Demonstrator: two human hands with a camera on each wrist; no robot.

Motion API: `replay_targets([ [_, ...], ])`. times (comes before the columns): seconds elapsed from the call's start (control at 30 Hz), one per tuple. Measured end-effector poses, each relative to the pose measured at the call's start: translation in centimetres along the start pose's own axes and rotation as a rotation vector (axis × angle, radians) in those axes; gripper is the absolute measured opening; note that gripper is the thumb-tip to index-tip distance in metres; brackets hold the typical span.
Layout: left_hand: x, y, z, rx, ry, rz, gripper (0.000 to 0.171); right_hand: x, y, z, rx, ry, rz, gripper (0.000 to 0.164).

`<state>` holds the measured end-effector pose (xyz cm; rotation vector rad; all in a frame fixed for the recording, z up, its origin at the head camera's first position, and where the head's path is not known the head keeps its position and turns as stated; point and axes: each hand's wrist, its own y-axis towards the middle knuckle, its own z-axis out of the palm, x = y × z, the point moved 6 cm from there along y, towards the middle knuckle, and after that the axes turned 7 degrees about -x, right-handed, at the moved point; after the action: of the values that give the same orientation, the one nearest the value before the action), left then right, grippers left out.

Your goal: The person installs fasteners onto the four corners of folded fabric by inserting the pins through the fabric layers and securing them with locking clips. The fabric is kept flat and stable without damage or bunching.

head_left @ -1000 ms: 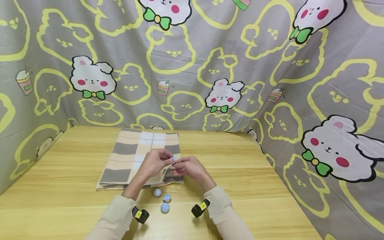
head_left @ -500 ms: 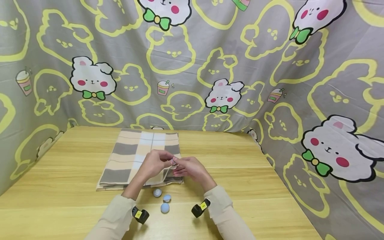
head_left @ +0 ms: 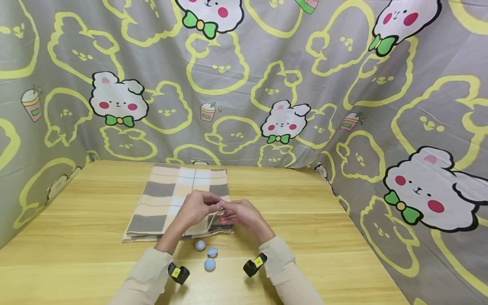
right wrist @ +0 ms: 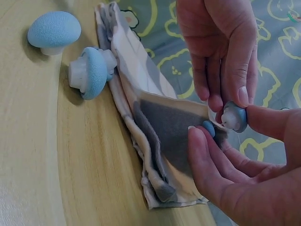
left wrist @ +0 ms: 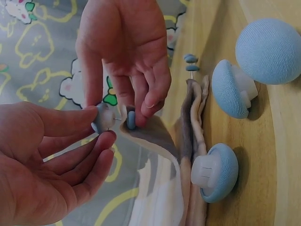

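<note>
A folded plaid blanket [head_left: 160, 207] lies on the table, its near right corner lifted. My left hand [left wrist: 56, 169] pinches the white-lined blue cap [left wrist: 98, 121] of a mushroom-shaped quilt clip. A thin metal pin runs from the cap to a small blue base [left wrist: 131, 120] at the lifted cloth corner. My right hand [right wrist: 254, 183] pinches across this clip, thumb at the base and index finger against the cap. In the head view, the fingers of my left hand [head_left: 196, 209] and right hand [head_left: 244, 214] meet and mostly hide it.
Near the blanket's front edge lie three blue mushroom-shaped caps [head_left: 209, 264] with white plastic undersides. Small blue bases [left wrist: 191, 67] with a pin show beside the blanket's fold. A patterned curtain [head_left: 228, 84] surrounds the wooden table [head_left: 324, 254] at the back and sides.
The right hand's fingers have shifted slightly left and closed over the clip's cap, which showed more openly one second ago. The blanket and loose caps have stayed in place.
</note>
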<state>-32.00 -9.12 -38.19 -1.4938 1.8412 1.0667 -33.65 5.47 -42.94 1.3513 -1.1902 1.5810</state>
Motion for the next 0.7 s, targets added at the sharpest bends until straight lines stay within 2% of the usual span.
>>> replay_targets([
  [0.7, -0.15, -0.13, 0.23, -0.007, 0.006, 0.011, 0.009, -0.17, 0.08, -0.08, -0.016, 0.012, 0.005, 0.034],
])
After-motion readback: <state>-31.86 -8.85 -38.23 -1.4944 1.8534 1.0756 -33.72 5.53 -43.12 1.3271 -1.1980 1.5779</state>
